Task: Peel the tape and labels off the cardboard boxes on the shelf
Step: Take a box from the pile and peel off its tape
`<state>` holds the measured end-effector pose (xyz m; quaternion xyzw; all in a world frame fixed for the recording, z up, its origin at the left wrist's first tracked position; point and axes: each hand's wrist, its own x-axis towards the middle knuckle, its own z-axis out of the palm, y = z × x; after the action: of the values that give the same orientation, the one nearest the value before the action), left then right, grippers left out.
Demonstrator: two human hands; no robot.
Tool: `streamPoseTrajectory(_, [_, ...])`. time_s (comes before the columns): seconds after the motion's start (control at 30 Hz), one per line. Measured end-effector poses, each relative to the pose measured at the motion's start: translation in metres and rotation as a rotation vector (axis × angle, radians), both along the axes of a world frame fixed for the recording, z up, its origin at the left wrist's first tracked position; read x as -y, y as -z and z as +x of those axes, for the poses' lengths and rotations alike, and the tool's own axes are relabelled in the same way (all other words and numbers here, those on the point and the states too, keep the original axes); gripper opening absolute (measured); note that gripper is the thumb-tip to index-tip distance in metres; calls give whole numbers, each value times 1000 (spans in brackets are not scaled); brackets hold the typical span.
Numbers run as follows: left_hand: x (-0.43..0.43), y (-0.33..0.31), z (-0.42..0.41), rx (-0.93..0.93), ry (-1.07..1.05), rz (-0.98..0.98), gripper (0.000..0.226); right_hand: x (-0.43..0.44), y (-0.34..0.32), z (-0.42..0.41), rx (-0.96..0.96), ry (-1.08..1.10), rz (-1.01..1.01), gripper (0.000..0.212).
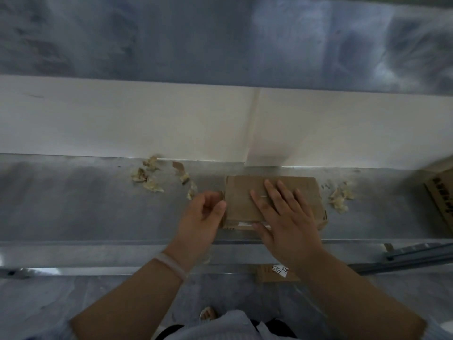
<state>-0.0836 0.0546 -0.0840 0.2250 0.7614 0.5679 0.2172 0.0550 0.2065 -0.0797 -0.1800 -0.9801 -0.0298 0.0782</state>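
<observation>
The right hand (282, 214) lies spread flat on the box (241, 192), the left hand (204, 214) pinches tape (223, 194) at its left edge, torn scraps (149, 179) litter the shelf (73, 200) around

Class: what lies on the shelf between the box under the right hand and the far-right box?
A heap of torn scraps on the bare metal shelf, shown in the head view.
</observation>
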Motion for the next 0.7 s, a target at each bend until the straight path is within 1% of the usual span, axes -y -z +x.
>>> streamPoseTrajectory(0.07, [-9,-9,-10,52,35,-23,39,5,2,7,-45,-17,12,59])
streamPoseTrajectory(0.1, [-15,-14,-14,66,82,-49,49,8,4,11,-72,-26,20,59])
streamPoseTrajectory(0.13, [-21,-18,-16,80,127,-70,51,10,6,14,-98,-34,30,58])
streamPoseTrajectory(0.17, [-25,-23,-16,88,158,-79,47,12,7,17,-123,-39,38,57])
streamPoseTrajectory(0.23, [-29,-25,-16,98,160,-64,30,14,8,19,-164,-46,44,56])
streamPoseTrajectory(0.27, [-28,-25,-17,103,153,-43,26,14,9,20,-177,-51,39,55])
streamPoseTrajectory(0.33, [-26,-23,-20,121,159,-8,28,14,8,22,-213,-69,11,51])
streamPoseTrajectory(0.4, [-24,-24,-23,117,172,-2,31,13,3,22,-291,-69,-54,46])
streamPoseTrajectory(0.5, [-23,-23,-25,64,186,4,34,9,-10,16,-399,46,-147,42])
streamPoseTrajectory(0.6, [-23,-21,-24,-20,199,4,34,2,-18,9,-335,169,-147,53])
streamPoseTrajectory(0.7, [-24,-19,-23,-22,192,6,32,-4,-16,9,-265,240,-162,62])
